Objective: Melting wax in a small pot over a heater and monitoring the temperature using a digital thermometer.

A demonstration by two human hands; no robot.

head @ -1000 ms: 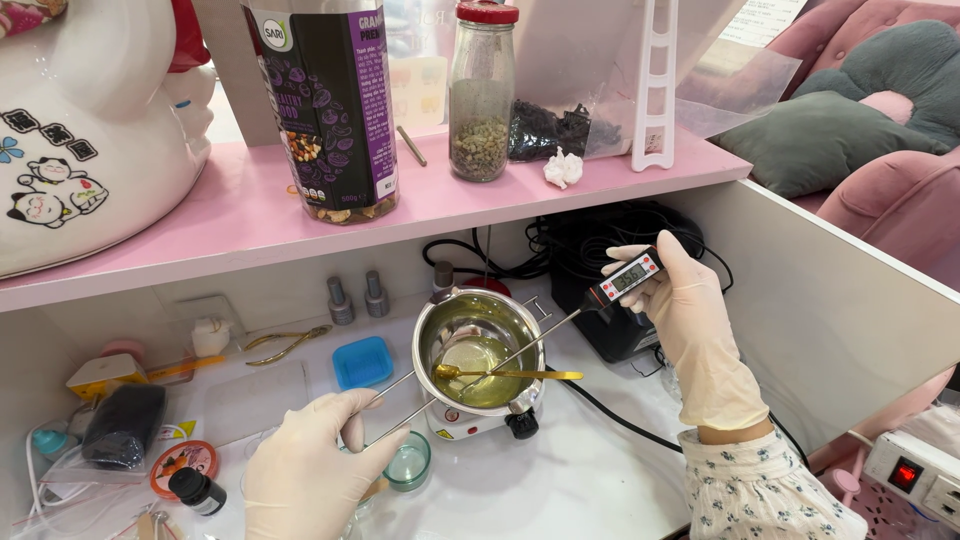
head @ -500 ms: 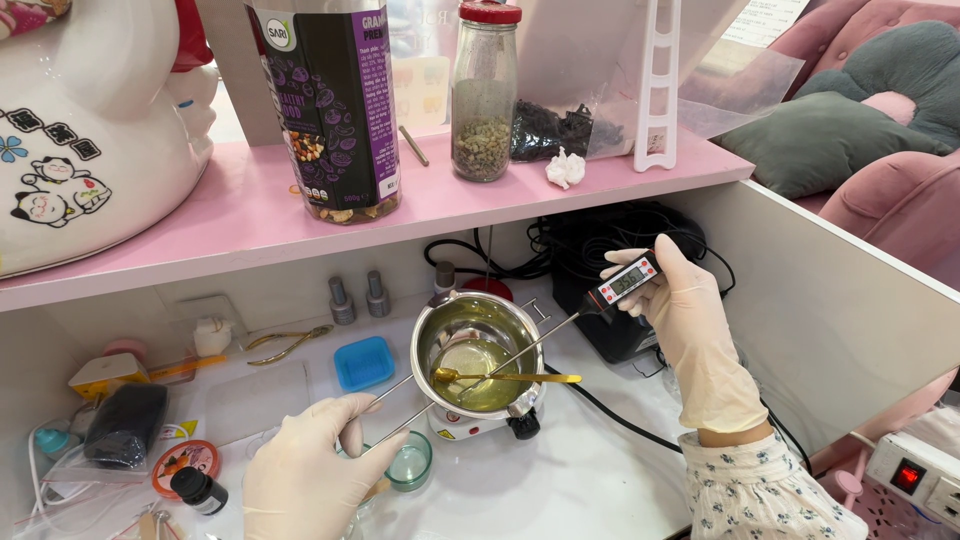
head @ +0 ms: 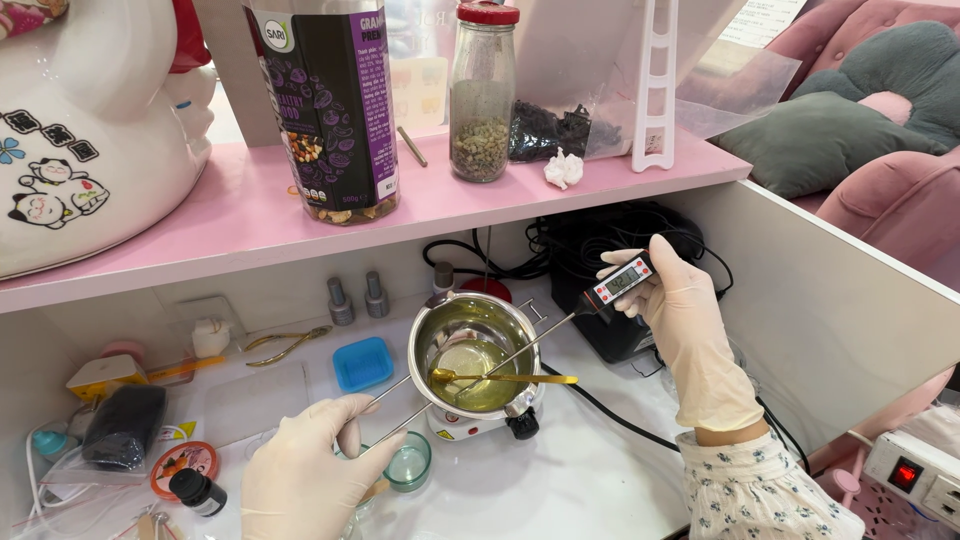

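A steel melting pot (head: 440, 322) with clear yellow liquid sits on a small white electric warmer (head: 478, 421). A gold spoon (head: 505, 377) rests across the pot with its bowl in the liquid. My gloved left hand (head: 305, 475) grips the pot's wire handle (head: 390, 408) at the lower left. My gloved right hand (head: 680, 320) holds a black digital thermometer (head: 618, 282) by its head. Its thin metal probe slants down into the liquid.
A blue silicone mould (head: 362, 362), gold scissors (head: 288, 343), a small green glass dish (head: 408, 462) and a dark dropper bottle (head: 196, 491) lie around the warmer. Black cables (head: 600, 405) run right. A pink shelf (head: 240, 225) above carries a tall canister (head: 330, 105) and a jar (head: 480, 95).
My right hand and the thermometer have shifted slightly left. The pot, spoon and my left hand stay about where they were.
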